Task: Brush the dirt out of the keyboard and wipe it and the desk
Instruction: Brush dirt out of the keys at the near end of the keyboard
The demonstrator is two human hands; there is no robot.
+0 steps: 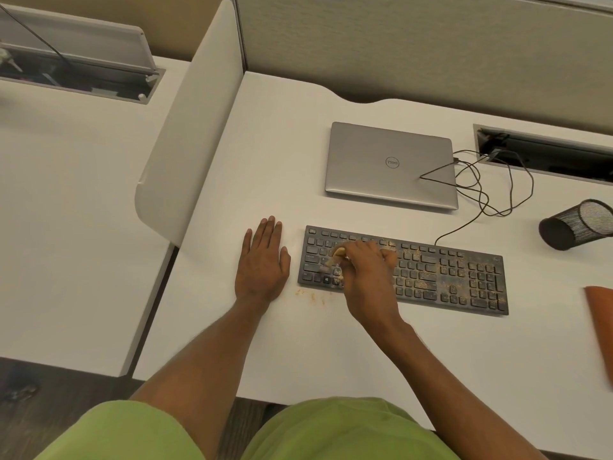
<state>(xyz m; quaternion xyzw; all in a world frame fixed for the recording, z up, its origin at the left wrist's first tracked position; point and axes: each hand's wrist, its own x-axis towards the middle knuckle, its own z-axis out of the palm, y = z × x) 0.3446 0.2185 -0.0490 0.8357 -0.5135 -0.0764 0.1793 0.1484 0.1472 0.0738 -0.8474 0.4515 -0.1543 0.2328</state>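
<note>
Left hand (262,263): mine, flat on the desk (298,346), fingers straight, holding nothing, just beside the keyboard's left end. Loose dirt (311,295): small scatter on the desk at the keyboard's front-left corner. Brush (335,255): small, pale, blurred, working end on the left-hand keys. Right hand (365,270): fingers curled round the brush, over the left third. Keyboard (447,277): directly ahead of me, long axis left to right, right end slightly nearer. Grit lies thickest rightward, so I judge my strokes should travel that way. Orange cloth (600,327): far right edge, apart from both hands.

Lime-green clothing (331,433), bare forearms (199,353), bare left hand (262,263), right hand (368,277)
</note>
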